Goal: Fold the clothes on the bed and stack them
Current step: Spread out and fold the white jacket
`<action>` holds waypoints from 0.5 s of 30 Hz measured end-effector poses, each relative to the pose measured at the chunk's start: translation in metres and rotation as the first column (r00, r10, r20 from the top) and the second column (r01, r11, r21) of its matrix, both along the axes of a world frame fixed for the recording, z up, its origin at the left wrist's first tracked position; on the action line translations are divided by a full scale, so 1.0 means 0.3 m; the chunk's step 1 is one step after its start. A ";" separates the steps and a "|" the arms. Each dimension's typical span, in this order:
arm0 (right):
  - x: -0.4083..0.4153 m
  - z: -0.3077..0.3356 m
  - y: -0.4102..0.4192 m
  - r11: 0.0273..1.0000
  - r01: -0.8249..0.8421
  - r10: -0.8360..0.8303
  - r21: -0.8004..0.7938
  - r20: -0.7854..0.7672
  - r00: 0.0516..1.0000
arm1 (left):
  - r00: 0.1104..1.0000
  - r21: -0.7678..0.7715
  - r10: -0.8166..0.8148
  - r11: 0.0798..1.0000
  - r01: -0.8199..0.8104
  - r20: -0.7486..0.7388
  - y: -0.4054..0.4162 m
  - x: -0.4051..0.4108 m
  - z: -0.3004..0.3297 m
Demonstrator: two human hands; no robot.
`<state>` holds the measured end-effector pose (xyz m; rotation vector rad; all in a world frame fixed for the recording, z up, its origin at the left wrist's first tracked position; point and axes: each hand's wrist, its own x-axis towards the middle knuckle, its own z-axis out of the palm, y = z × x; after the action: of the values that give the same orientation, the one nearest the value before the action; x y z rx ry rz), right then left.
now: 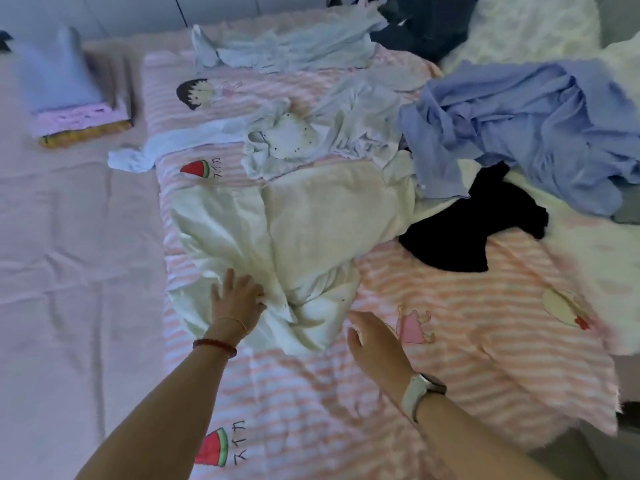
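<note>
A crumpled cream-white garment [304, 237] lies in the middle of the pink-striped blanket [467, 358]. My left hand [237, 296] rests on its near left corner with fingers spread. My right hand [374, 341] hovers just right of the garment's near end, fingers straight, holding nothing. At the far left stands a stack of folded clothes [65, 95], pale blue on top, pink and yellow below. Unfolded pieces lie beyond: a black garment [460, 233], a blue shirt [526, 126], a white spotted piece [287, 140] and a pale blue piece [294, 46].
A plain pink sheet [69, 271] covers the left part of the bed. Dark clothing [426, 22] and a white fluffy cover [536, 29] lie at the far right. The blanket's edge drops off at the right near corner.
</note>
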<state>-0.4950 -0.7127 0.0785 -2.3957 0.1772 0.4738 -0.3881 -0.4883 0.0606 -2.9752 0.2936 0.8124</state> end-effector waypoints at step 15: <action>-0.128 -0.063 0.137 0.459 -0.889 0.838 0.004 -0.336 0.431 | 0.931 -0.321 0.321 0.875 -0.361 -0.174 0.152 -0.637 0.108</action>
<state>-0.5333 -0.6716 0.0597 -2.3971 -1.0306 1.3470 -0.5792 -0.4427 0.0930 -3.3778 -0.1090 1.0702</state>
